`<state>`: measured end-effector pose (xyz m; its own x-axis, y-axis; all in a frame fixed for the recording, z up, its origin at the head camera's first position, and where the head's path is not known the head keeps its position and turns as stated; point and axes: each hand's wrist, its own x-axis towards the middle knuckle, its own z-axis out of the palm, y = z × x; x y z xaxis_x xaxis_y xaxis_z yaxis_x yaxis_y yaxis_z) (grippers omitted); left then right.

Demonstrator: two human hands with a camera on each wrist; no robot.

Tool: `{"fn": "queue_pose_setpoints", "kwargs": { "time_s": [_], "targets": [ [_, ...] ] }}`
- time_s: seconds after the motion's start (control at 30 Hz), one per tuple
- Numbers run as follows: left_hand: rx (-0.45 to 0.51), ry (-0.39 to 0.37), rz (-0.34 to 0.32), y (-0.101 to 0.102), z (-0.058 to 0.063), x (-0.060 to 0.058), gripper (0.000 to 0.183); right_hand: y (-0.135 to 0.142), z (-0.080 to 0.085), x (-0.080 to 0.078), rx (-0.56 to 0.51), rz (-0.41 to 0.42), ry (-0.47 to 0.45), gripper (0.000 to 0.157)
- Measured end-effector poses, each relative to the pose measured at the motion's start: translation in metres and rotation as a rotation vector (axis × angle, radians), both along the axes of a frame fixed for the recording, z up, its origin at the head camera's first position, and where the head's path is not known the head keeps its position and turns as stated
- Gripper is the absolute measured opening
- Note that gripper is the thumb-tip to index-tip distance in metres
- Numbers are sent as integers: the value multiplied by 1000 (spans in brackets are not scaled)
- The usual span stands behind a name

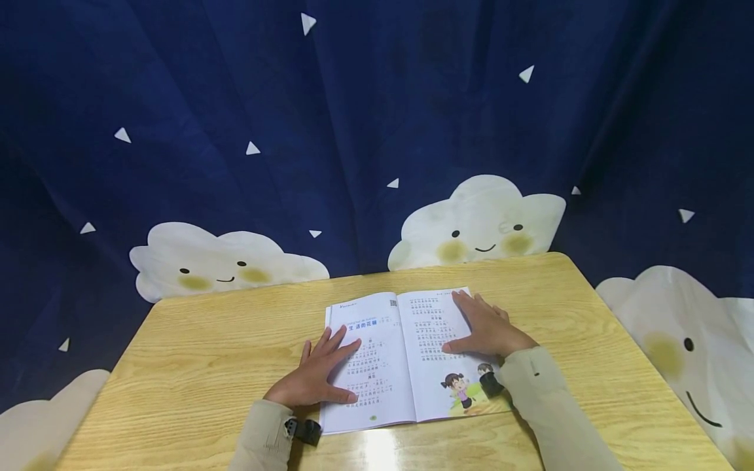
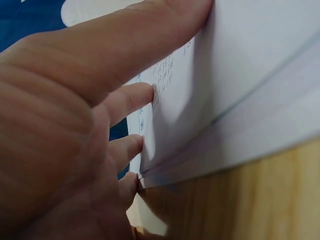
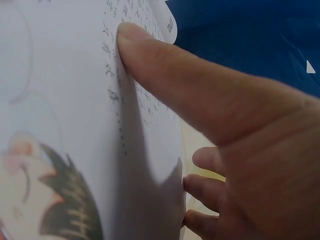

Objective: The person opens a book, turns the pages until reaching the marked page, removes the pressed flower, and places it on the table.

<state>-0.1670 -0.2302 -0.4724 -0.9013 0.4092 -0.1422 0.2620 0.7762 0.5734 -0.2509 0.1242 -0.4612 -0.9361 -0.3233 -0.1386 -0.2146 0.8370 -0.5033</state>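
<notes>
An open book (image 1: 406,392) lies flat on the wooden table, its two white pages printed with Chinese text. A cartoon of children fills the lower corner of its right page. My left hand (image 1: 318,376) rests on the left page near the outer edge, fingers spread. In the left wrist view, the left thumb (image 2: 150,35) and fingertips touch the paper (image 2: 175,110). Across the right page lies my right hand (image 1: 489,327), its thumb over the text and its fingers toward the upper outer edge. The right wrist view shows that thumb (image 3: 170,75) on the printed page (image 3: 65,65).
The light wooden table (image 1: 194,353) extends to both sides of the book. Behind it hangs a dark blue curtain (image 1: 353,131) with white triangles and smiling clouds. Each wrist wears a small black camera on a band, the left one (image 1: 307,432) beside the book's lower corner.
</notes>
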Motion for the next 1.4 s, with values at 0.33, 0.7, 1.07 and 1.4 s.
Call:
{"fn": "queue_pose_setpoints", "kwargs": {
  "time_s": [0.33, 0.7, 1.07, 1.4],
  "targets": [
    [-4, 2, 5, 0, -1, -1, 96, 0, -2, -2, 2, 7, 25, 117],
    [-2, -7, 5, -1, -2, -1, 97, -4, 1, 0, -15, -23, -15, 117],
    [-2, -2, 6, -1, -1, 0, 97, 1, 3, -3, -118, -49, -101, 119],
    [-6, 2, 3, -1, -2, -1, 96, 1, 10, -3, -254, -56, -148, 107]
  ]
}}
